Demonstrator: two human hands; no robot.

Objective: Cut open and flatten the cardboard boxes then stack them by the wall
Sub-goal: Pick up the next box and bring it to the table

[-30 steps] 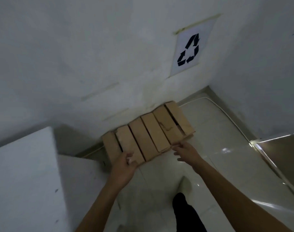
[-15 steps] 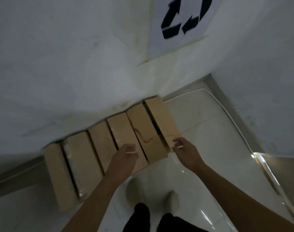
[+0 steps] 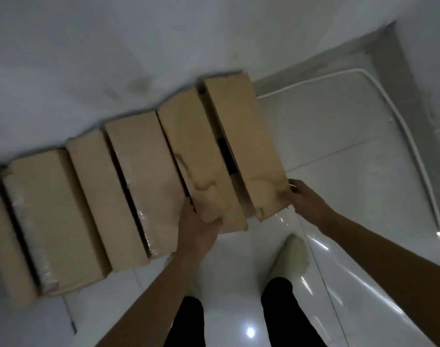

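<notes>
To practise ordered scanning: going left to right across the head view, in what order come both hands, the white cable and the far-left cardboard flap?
Far-left cardboard flap → left hand → right hand → white cable.

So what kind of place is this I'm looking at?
Likely a bare indoor corner, perhaps a storage or utility room: plain white walls, glossy white floor tiles, and flattened cardboard propped against the wall.

Glossy floor (image 3: 339,171) w/ cardboard boxes (image 3: 128,176)
</notes>
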